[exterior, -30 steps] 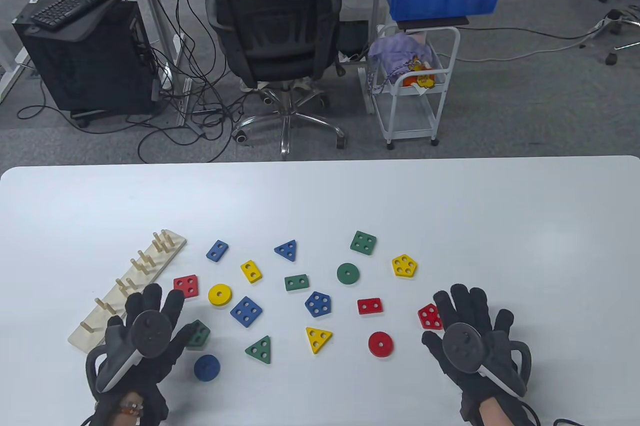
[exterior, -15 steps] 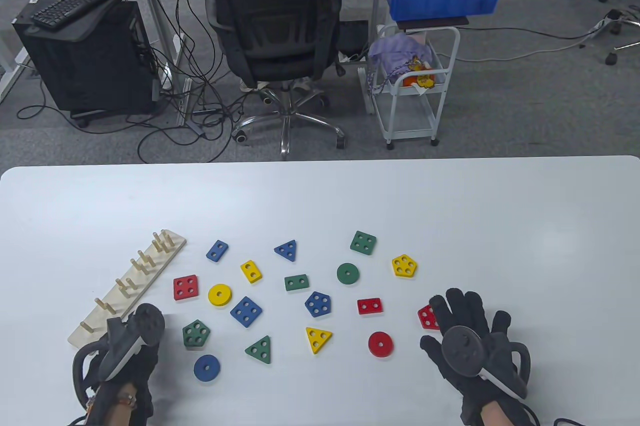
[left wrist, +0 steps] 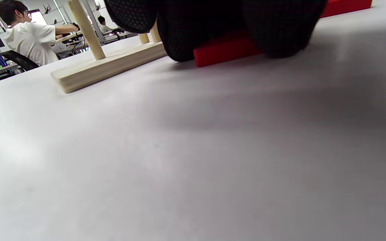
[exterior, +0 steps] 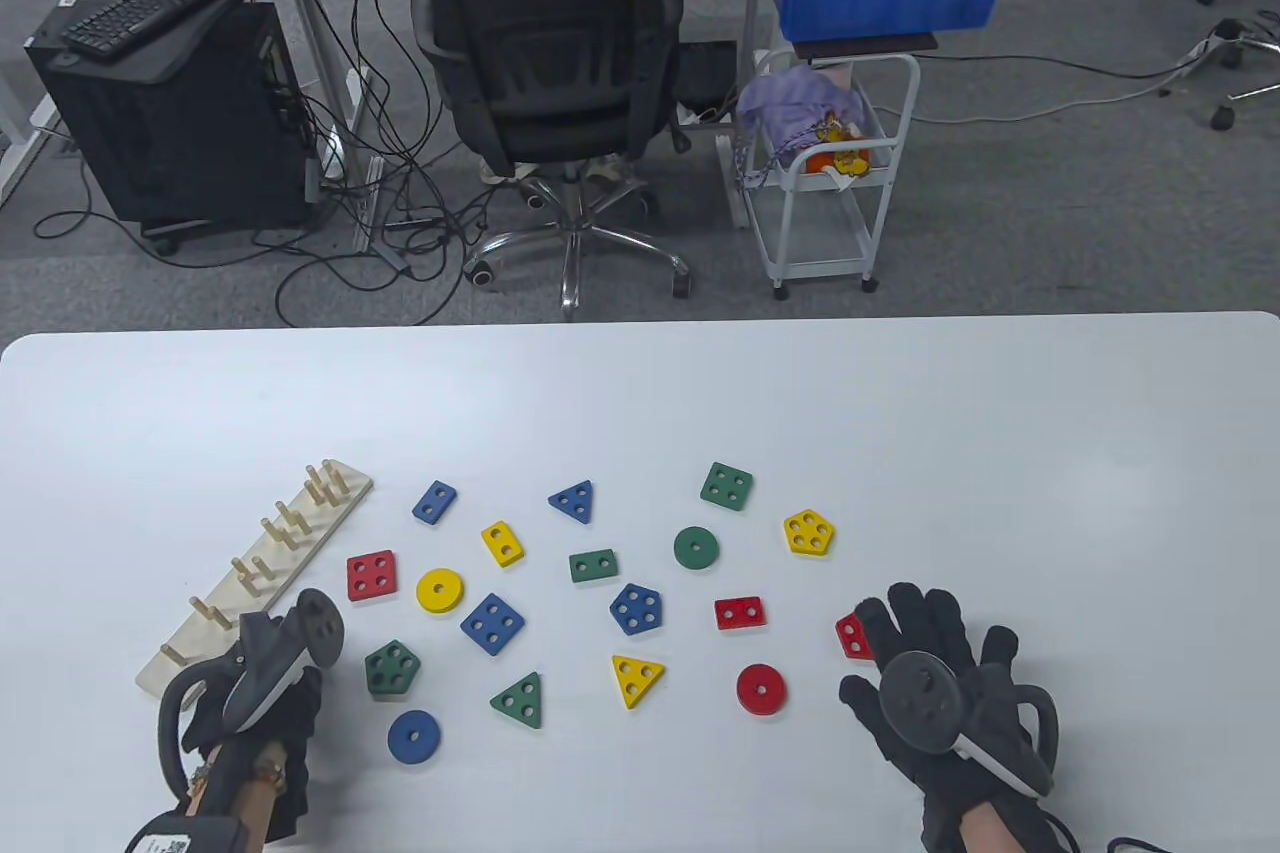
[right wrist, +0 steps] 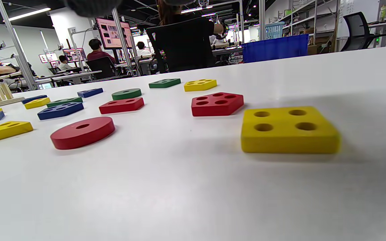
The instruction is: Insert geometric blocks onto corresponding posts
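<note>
**While the pegs are standing bare, the opening pick is being lined up on the left**

As nothing is yet being carried on any post, the task is being judged as barely begun. The peg board is lying at the table's left, its long axis running from 7 to 1 o'clock. The left hand is being held just beside its near end. Its fingers are being curled down close to the table in front of the red square. Whether anything is being gripped or touched cannot be told. That red square is lying at 1 o'clock from this hand and the green pentagon at 3 o'clock, both near. The board is being kept at 11 o'clock, so this hand is being judged the nearer one for seating blocks. Well apart at the right, the right hand is being held flat with fingers spread, gripping nothing. The yellow square is lying free beneath it, and the red pentagon at its 11 o'clock.
</note>
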